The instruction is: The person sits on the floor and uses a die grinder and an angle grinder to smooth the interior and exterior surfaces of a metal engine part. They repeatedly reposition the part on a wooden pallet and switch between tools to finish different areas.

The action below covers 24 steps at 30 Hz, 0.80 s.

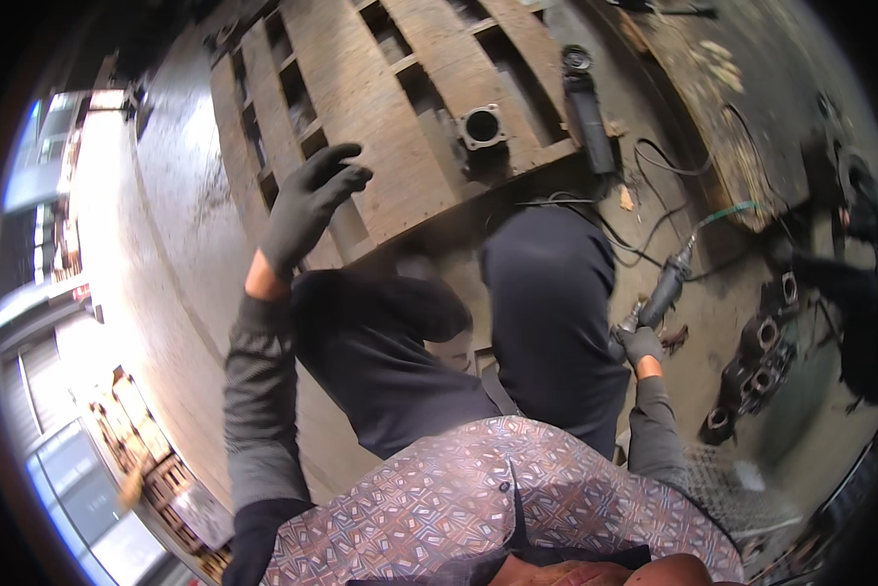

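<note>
Could snag the grey power tool (667, 286) on loose cables (683, 174) ahead of the right hand (641, 345), if swung carelessly. Runs lengthwise forward and rightward from that hand, toward the green hose (730, 210). Seems gripped near one end with closed fingers, though small in view. Holding nothing in the loosely open left hand (307, 213).

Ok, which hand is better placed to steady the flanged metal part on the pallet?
Probably the left hand: it looks empty, fingers loosely curled, and appears nearer the metal part on the pallet. The right hand holds the grey power tool, off to the right.
</note>
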### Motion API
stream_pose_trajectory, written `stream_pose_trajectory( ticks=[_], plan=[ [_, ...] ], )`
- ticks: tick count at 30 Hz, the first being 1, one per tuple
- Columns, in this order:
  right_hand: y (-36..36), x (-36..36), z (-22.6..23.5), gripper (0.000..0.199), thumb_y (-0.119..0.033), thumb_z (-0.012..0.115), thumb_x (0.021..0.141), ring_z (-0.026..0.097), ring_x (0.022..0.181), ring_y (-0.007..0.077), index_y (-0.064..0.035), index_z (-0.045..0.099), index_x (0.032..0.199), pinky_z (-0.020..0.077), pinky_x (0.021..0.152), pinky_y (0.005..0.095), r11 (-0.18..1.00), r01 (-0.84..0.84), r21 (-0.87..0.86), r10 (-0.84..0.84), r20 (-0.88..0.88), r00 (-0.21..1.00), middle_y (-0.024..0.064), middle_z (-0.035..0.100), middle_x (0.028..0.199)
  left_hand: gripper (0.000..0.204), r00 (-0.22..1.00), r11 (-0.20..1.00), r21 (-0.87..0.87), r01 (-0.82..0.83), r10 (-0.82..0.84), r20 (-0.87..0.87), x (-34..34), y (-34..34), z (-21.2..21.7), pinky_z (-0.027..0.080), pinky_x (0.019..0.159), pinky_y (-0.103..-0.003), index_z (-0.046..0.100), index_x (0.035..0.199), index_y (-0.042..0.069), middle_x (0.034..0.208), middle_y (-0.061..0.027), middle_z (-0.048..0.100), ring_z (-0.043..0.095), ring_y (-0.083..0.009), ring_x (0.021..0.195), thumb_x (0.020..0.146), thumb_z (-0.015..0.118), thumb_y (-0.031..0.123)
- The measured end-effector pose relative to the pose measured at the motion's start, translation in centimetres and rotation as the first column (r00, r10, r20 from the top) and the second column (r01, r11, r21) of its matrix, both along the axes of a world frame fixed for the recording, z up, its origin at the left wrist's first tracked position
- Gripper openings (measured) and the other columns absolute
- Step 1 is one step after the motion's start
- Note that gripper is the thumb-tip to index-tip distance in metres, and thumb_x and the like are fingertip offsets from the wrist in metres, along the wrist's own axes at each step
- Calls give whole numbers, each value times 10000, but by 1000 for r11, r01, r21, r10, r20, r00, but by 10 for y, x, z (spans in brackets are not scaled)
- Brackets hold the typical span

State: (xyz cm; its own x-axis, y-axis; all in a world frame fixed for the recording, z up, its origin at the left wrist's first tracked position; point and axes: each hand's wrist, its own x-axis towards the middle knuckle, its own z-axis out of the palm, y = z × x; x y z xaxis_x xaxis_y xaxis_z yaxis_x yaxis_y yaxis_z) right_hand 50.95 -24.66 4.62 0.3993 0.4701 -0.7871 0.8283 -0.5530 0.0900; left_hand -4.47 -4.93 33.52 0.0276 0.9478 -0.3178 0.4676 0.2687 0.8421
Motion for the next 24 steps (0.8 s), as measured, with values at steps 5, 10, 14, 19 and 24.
stream_pose_trajectory(
  ticks=[5,10,14,19,24],
  plan=[
    [163,-56,69,327,-318,704,933,742,893,356,-7,755,1019,551,775,425,806,-161,569,374,-280,884,232,745,946,513,959,976,-188,114,-157,-235,-38,68,-88,551,888,-313,569,1419,-39,1141,-116,742,686,-153,1003,1049,646,308],
    [315,-161,92,268,-243,681,1015,663,819,127,-6,722,1134,527,727,297,815,145,561,369,-695,618,60,709,913,739,964,962,-236,140,-187,-191,-12,105,-192,558,897,-327,537,1440,-73,1201,-189,722,697,-206,1027,990,687,493],
    [358,-223,69,311,-208,631,1056,614,841,80,12,669,1273,530,778,243,884,243,399,254,-847,467,9,678,978,726,997,966,-248,70,-57,56,17,115,-236,509,1019,-339,532,1433,-74,1251,-191,698,650,-239,1162,981,706,467],
    [360,-243,41,320,-170,592,1073,600,837,74,19,639,1327,533,817,241,910,271,314,169,-877,449,0,660,991,577,957,956,-292,7,79,280,41,111,-258,515,936,-292,557,1341,-51,1101,-114,703,637,-137,1030,995,712,384],
    [354,-245,32,391,-202,579,1072,599,972,79,23,612,1390,506,898,240,895,291,340,197,-883,426,39,666,1132,479,873,930,-361,-71,233,428,50,100,-264,518,800,-257,517,1346,-39,985,-34,670,602,-72,896,1037,678,289]
  ],
)
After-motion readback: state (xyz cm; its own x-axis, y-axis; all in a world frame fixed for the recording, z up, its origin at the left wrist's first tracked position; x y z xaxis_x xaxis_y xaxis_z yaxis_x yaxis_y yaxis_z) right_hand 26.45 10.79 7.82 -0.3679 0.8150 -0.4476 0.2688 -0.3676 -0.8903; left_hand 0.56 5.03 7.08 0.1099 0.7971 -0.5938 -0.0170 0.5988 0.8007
